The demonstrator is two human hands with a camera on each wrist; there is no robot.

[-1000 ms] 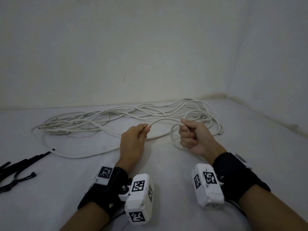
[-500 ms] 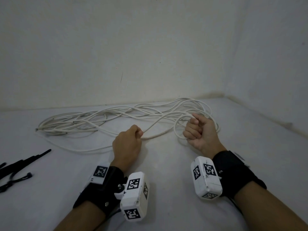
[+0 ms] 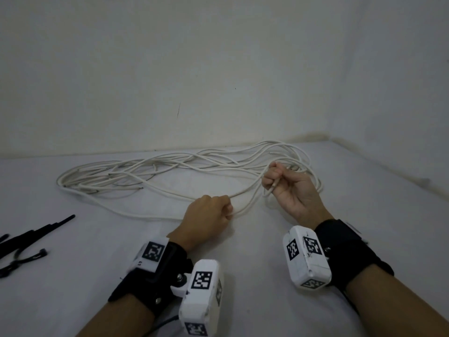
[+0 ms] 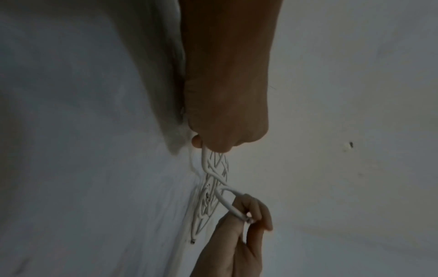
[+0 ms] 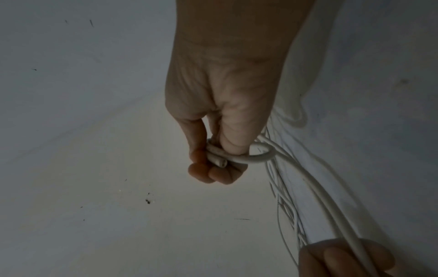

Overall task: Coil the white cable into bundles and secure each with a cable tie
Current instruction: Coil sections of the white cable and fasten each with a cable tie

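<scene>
A long white cable [image 3: 150, 173] lies in loose tangled loops across the white surface near the back wall. My right hand [image 3: 283, 184] is raised palm up and pinches the cable's cut end [image 5: 219, 161], with a small loop [image 5: 258, 156] bent round its thumb. My left hand [image 3: 213, 212] sits fisted on the surface and grips a strand [image 3: 243, 205] that sags across to the right hand. In the left wrist view the strand [image 4: 205, 159] leaves my left hand [image 4: 213, 138] toward the tangle and the right hand [image 4: 246, 215].
Several black cable ties [image 3: 31, 237] lie at the left edge of the white surface [image 3: 267, 312]. A pale wall [image 3: 218, 69] rises behind the cable and a side wall [image 3: 401, 117] closes the right.
My right hand has turned palm up and lifted toward the back with the cable end. My left hand drew back toward me, pulling the strand, and curled into a fist.
</scene>
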